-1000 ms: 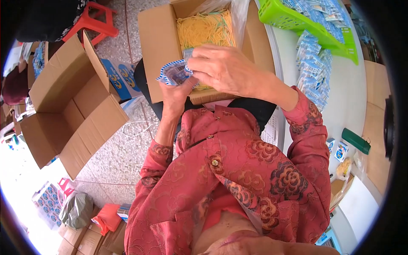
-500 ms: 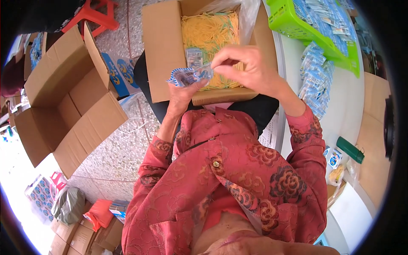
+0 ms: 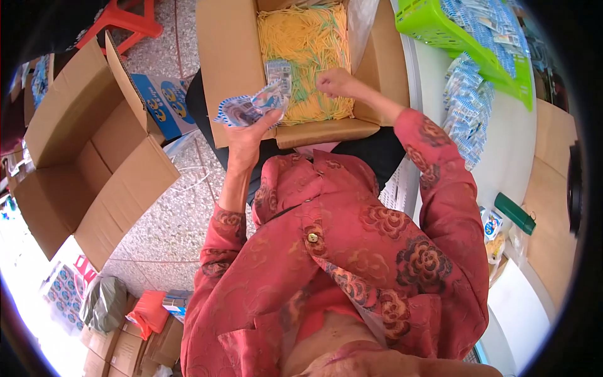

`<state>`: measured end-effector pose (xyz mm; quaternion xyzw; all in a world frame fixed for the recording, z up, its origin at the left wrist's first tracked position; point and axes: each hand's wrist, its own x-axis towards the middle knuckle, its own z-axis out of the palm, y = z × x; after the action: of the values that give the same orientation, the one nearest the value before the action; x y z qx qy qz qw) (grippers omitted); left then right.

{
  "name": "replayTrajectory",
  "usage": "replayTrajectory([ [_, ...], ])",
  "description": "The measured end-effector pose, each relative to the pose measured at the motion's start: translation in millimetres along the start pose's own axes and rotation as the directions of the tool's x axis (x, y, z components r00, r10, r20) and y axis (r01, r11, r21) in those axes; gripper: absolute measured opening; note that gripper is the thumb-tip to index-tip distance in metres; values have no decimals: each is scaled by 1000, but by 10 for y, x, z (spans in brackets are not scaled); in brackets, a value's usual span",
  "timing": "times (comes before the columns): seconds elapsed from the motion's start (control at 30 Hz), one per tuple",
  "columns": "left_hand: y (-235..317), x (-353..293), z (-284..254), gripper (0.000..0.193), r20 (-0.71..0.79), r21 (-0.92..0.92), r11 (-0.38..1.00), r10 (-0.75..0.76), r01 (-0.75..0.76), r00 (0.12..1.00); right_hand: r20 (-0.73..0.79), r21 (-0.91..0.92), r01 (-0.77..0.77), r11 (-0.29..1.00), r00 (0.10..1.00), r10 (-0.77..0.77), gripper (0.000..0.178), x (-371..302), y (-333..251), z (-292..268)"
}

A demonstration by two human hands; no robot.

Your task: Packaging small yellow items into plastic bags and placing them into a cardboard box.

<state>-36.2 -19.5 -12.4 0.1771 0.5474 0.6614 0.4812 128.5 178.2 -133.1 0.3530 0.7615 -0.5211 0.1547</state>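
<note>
My right hand point(image 3: 336, 81) hangs with fingers curled loosely, grasping nothing I can make out, over the yellow strands in the open cardboard box point(image 3: 235, 75), while my left hand point(image 3: 248, 129) clenches the fanned blue-and-white packets point(image 3: 251, 108) at the box's near-left rim, long edges pointing rightward

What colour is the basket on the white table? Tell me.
Bright lime green: the basket, seen in the head view, holds blue-and-white packets.

A fan of small blue and white packets point(image 3: 246, 110) sits near the top middle, just in front of an open brown box point(image 3: 227, 69). More blue and white packets point(image 3: 468, 110) lie piled at the upper right. Another open brown box point(image 3: 88, 160) stands at the left.
</note>
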Motion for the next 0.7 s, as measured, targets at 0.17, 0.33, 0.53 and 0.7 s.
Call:
replayTrajectory([
  [0.17,6,-21,18,27,-16,5,1000,26,-26,1000,-59,-334,-117,935,993,103,16,415,658,491],
  [0.33,-6,-14,-67,27,-42,0,999,34,-34,999,-302,-216,-30,976,953,-37,20,555,559,603],
  [0.53,-14,66,-55,24,-42,60,998,26,-24,999,-402,-218,-18,976,913,-73,25,790,575,740],
  [0.7,10,80,-61,21,-63,40,999,-13,15,998,-411,-206,-233,950,902,132,30,832,384,842],
])
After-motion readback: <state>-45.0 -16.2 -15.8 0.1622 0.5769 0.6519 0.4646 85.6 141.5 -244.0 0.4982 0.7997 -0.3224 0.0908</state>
